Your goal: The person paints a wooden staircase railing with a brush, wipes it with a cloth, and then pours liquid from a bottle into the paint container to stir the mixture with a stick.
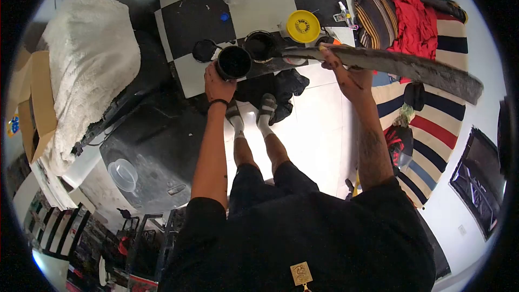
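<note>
Your left hand (219,87) is curled around the side of a black cup (234,52), its dark inside facing up just over the table's near edge. Your right hand (348,77) is closed around a long, dark-smeared grey board (427,69), which stretches well out to the right. Its narrow end reaches an open tub (260,37) beside the cup; whether it touches the rim is hard to tell. A round black lid (204,51) lies left of the cup. Farther across the checkered table (259,0) are a yellow lid (304,26) and a blue cap (224,17).
</note>
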A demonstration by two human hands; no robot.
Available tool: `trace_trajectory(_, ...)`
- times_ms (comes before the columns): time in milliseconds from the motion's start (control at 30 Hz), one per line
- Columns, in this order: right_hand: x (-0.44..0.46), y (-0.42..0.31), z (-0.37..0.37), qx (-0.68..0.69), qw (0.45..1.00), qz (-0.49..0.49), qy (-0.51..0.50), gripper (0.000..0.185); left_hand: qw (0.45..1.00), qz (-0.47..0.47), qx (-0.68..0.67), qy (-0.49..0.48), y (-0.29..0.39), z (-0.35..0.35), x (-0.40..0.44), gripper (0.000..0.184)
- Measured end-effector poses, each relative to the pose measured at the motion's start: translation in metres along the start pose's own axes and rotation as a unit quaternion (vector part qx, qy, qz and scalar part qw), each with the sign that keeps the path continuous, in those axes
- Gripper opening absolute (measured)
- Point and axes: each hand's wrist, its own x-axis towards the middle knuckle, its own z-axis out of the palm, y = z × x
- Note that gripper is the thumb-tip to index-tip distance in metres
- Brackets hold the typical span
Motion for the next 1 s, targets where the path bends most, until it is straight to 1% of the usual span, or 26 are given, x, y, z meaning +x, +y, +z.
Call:
trace_trajectory(67, 0.001, -0.002, 0.000, -0.033, 0.999, -0.002, 0.015, 0.018, 0.999, 0.013, 0.034, -0.016, 0.002, -0.001, 0.007, 0.070)
trace_trajectory(167, 0.002, 0.000, -0.002, 0.008, 1.000, 0.020, 0.006, 0.017, 1.000, -0.027, -0.006, -0.009, 0.012, -0.006, 0.004, 0.071)
trace_trajectory(267, 0.000, -0.003, -0.006, -0.033, 0.999, 0.020, 0.019, 0.018, 1.000, -0.009, -0.005, 0.003, 0.011, -0.004, 0.007, 0.073)
trace_trajectory(367, -0.002, 0.004, -0.002, 0.051, 0.999, -0.012, 0.008, 0.018, 0.999, 0.025, 0.018, 0.015, 0.004, 0.001, 0.005, 0.074)
trace_trajectory(467, -0.005, -0.004, -0.002, 0.036, 0.998, 0.020, 0.055, 0.019, 0.999, 0.039, 0.024, 0.016, 0.000, 0.005, 0.005, 0.076)
trace_trajectory(567, -0.005, 0.001, -0.004, 0.005, 1.000, 0.000, 0.015, 0.018, 0.999, 0.022, 0.023, -0.005, 0.002, 0.004, 0.007, 0.078)
trace_trajectory(667, -0.007, -0.005, -0.003, 0.041, 0.998, 0.007, 0.037, 0.017, 0.999, -0.035, 0.009, -0.033, 0.008, 0.002, 0.005, 0.078)
trace_trajectory(767, -0.008, 0.005, -0.004, -0.006, 0.998, -0.057, 0.007, 0.017, 0.999, -0.031, 0.001, -0.025, 0.007, 0.006, 0.006, 0.077)
trace_trajectory(867, -0.011, -0.002, 0.001, 0.043, 0.998, -0.007, 0.053, 0.013, 0.999, -0.040, 0.010, -0.032, 0.009, 0.004, 0.003, 0.076)
trace_trajectory(967, -0.012, -0.004, 0.002, 0.058, 0.997, -0.015, 0.055, 0.013, 0.997, -0.056, 0.009, -0.044, 0.013, 0.000, 0.002, 0.075)
trace_trajectory(1000, -0.012, -0.002, 0.001, 0.052, 0.997, -0.023, 0.041, 0.015, 0.998, -0.045, 0.010, -0.033, 0.013, 0.000, 0.003, 0.075)
